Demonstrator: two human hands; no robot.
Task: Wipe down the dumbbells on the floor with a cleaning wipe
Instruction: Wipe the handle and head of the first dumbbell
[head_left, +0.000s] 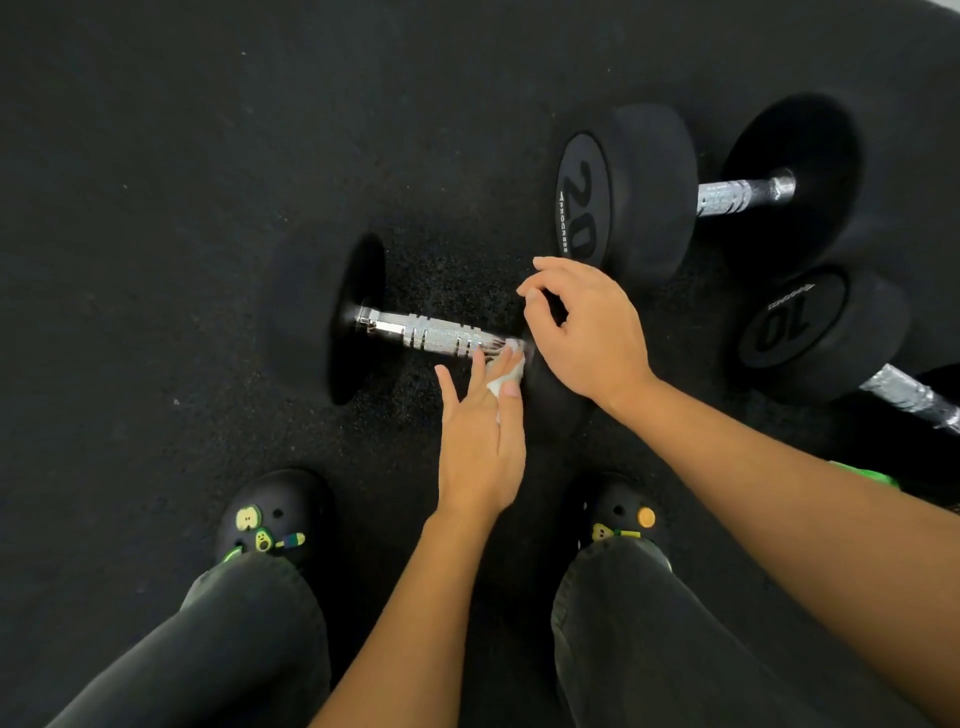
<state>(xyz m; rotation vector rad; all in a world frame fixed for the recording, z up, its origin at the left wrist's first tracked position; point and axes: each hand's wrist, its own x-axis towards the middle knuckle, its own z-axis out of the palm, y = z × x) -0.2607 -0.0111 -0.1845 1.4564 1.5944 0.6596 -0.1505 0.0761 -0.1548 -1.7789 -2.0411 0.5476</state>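
- Fingers (484, 371) of the left hand (480, 457): nearly straight, thumb spread wide, pressing a white wipe (500, 385) against the right end of a chrome handle; wipe bunched beneath the fingertips.
- Fingers (551, 267) of the right hand (592, 338): curled, thumb and forefinger forming a loop, gripping the top of the same weight's right head.
- Floor (156, 208): black speckled rubber, carrying every item listed.
- Left clog (275, 514): black, fruit charms, near the floor's bottom edge; dark trouser leg above it.
- Centre dumbbell (436, 335): mid-floor, lying on its side, knurled handle running left to right; left head fully visible, right head mostly hidden under the right hand.
- Dumbbell marked 20 (644, 192): toward the floor's upper right, lying on its side, just beyond the right hand.
- Right clog (628, 514): black, with charms, bottom edge.
- Dumbbell marked 10 (826, 332): right edge, far end cut off.
- Green object (867, 475): right edge, partly hidden by the right forearm; kind unclear.
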